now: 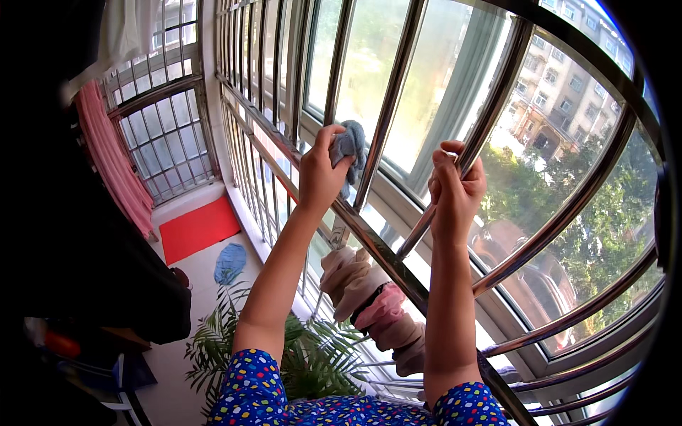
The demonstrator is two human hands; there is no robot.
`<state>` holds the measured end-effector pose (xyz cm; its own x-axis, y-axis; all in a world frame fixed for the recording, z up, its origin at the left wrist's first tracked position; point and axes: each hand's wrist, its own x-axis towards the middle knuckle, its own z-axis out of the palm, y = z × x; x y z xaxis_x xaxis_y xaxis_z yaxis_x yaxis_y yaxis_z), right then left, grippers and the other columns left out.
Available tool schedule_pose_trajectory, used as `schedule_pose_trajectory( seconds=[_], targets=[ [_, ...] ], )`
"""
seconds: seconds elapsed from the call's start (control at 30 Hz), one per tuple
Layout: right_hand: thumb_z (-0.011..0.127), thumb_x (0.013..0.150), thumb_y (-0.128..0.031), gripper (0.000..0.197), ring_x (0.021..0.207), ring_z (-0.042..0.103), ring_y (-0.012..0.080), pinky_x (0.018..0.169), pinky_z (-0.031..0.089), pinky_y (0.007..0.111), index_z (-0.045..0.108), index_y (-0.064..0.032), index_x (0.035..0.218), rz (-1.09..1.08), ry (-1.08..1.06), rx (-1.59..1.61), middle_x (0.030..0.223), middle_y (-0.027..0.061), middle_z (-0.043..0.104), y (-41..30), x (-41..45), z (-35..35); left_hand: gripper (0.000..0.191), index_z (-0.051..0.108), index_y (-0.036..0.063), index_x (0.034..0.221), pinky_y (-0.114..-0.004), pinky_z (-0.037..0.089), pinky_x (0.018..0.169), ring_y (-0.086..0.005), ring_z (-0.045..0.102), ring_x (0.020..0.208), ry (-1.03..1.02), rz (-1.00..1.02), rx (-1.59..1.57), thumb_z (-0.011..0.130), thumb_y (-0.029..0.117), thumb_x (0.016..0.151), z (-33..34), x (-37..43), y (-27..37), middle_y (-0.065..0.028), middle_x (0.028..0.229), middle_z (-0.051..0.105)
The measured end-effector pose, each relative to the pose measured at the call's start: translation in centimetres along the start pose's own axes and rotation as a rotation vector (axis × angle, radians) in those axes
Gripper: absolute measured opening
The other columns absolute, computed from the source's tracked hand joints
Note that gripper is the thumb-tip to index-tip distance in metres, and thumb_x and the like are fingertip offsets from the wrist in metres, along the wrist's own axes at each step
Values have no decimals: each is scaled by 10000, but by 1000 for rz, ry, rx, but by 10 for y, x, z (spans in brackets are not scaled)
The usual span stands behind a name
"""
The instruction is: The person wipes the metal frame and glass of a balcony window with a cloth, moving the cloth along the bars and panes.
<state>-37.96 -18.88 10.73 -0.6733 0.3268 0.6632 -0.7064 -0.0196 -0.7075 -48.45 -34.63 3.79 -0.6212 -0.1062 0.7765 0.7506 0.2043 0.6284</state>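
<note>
My left hand grips a bunched blue-grey cloth against the metal window bars, just above the horizontal rail. Part of the cloth hangs down toward that rail. To the right, my right hand is closed around a shiny upright metal bar. Between the two hands stands another upright bar, touched by neither. Behind the bars is a framed glass window. Several strips of beige and pink fabric are wound on or bunched along a lower rail, below my forearms.
A leafy potted-type plant spreads below me. On the floor lie a red mat and a crumpled blue cloth. A pink curtain hangs at the left, near dark hanging fabric. A chair-like frame stands lower left.
</note>
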Motion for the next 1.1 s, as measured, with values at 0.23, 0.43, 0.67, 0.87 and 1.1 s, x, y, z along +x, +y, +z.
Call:
schedule_pose_trajectory(
  seconds=[0.23,0.43,0.67,0.87,1.1],
  targets=[
    [601,854,-71,142,411,361,6,372,257,170,541,-11,968,-9,13,17,543,-57,442,1,-1,0,466,681,158,1084,-327,487,884,-232,556,1000,-258,187,-213,804,155,634,56,46,-18,-70,1061,515],
    [595,854,-56,123,414,360,4,370,252,170,540,-20,957,-20,-11,41,549,-59,443,2,-1,3,407,699,147,1039,-327,445,912,-256,525,1014,-590,231,-240,761,107,638,56,43,-41,-94,1035,511],
    [598,857,-64,120,411,354,4,368,248,174,541,-22,954,-12,12,28,545,-58,441,2,0,0,163,656,102,907,-388,505,740,-331,604,833,-420,302,129,569,84,770,47,22,-54,-112,888,583],
    [597,859,-73,119,413,357,4,372,252,173,543,-21,951,-15,17,10,542,-58,439,0,-1,4,162,607,111,918,-424,489,748,-332,590,869,-202,201,456,515,77,789,50,20,-56,-121,903,591],
    [593,862,-90,120,423,373,6,383,262,173,549,-20,948,-34,25,-7,543,-55,450,-2,-2,4,166,672,94,876,-405,484,779,-342,576,889,-438,292,211,562,91,752,36,11,-39,-119,906,616]
  ],
)
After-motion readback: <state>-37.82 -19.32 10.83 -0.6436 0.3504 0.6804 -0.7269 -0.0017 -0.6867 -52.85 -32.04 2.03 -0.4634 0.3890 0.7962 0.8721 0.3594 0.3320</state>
